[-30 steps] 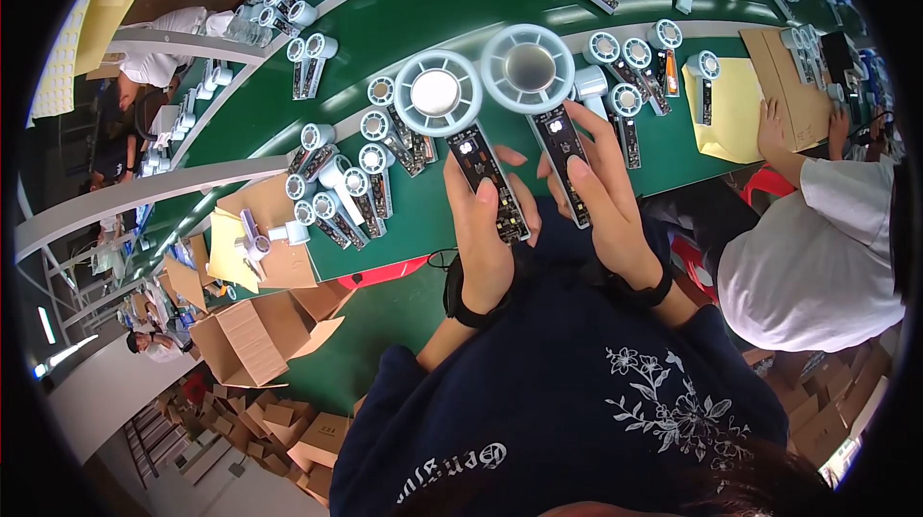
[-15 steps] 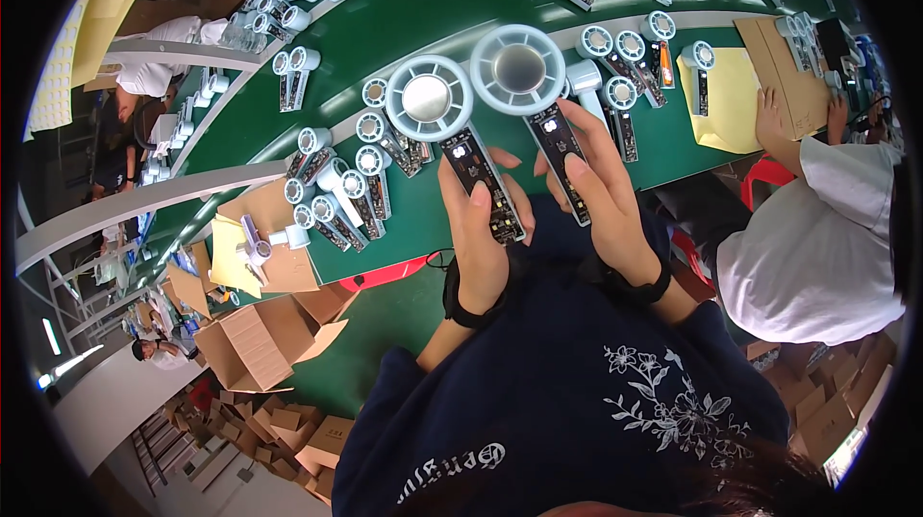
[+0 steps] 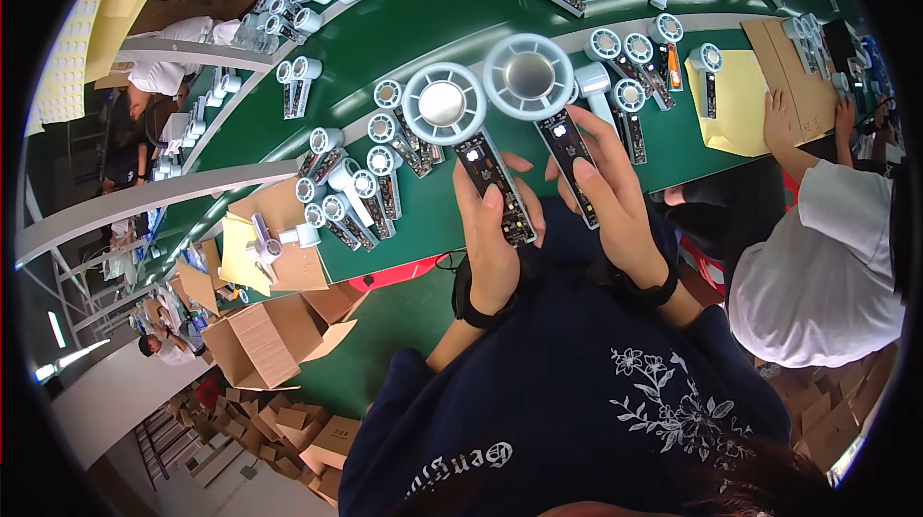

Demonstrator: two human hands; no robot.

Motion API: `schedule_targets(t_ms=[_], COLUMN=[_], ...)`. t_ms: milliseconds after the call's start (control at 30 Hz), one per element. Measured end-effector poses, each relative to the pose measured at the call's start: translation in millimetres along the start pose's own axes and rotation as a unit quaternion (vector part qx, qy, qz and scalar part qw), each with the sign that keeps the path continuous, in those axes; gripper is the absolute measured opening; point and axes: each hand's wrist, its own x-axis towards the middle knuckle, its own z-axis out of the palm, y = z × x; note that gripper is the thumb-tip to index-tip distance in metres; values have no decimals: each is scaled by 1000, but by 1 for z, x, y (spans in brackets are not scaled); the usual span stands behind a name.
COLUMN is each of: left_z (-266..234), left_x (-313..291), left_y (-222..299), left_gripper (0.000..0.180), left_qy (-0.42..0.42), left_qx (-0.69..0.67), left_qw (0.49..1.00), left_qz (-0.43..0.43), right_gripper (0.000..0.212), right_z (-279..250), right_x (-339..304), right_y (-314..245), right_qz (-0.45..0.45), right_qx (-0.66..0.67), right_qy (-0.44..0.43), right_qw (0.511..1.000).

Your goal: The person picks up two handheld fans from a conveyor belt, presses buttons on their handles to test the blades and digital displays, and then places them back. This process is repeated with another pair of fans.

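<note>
One long green table (image 3: 428,219), one grey rail (image 3: 713,23) along its far side. One co-worker (image 3: 817,272) in a white shirt at right, one hand (image 3: 777,123) down near the cardboard there. One open cardboard box (image 3: 274,339) below the table edge, lower left; more boxes (image 3: 336,440) on the floor, too many to count. Two flat cardboard pieces on the table: left piece (image 3: 293,272), right piece (image 3: 769,50). Two yellow sheets: left sheet (image 3: 240,257), right sheet (image 3: 726,127).

Two bare hands, one fan each. Left hand (image 3: 495,252): left fan (image 3: 444,103) pinched by its handle, thumb on the front, fingers wrapped round the side. Right hand (image 3: 620,214): right fan (image 3: 530,77) pinched the same way, fingers behind. Both fans at the near table edge, side by side, ring heads up, handles slanted; rings touching or just apart, cannot tell which.

Other fans: at least nine in the left cluster (image 3: 382,161), five in the right cluster (image 3: 630,94), one on the right sheet, two beyond the rail. One purple fan (image 3: 266,250) by the left piece.

Two black wristbands (image 3: 663,291), one per wrist. Two exposed circuit boards (image 3: 488,185), one per held handle, one white lit patch (image 3: 473,153) on each.
</note>
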Motion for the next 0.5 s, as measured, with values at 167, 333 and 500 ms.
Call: schedule_targets(t_ms=[167,333,500], left_z=[-5,-4,-5], left_x=[-2,-2,1], left_y=[-3,-4,-5], left_gripper=[44,42,40], left_qy=[-9,-18,-11], left_qx=[13,7,-56], left_qw=[1000,1000,998], left_qz=[7,24,-9], right_gripper=[46,42,39], right_z=[0,0,-2], right_x=[-2,-2,1], right_y=[3,8,7], right_qz=[-5,-21,-5], right_qx=[20,20,-9], right_qy=[0,21,54], right_qw=[1000,999,998])
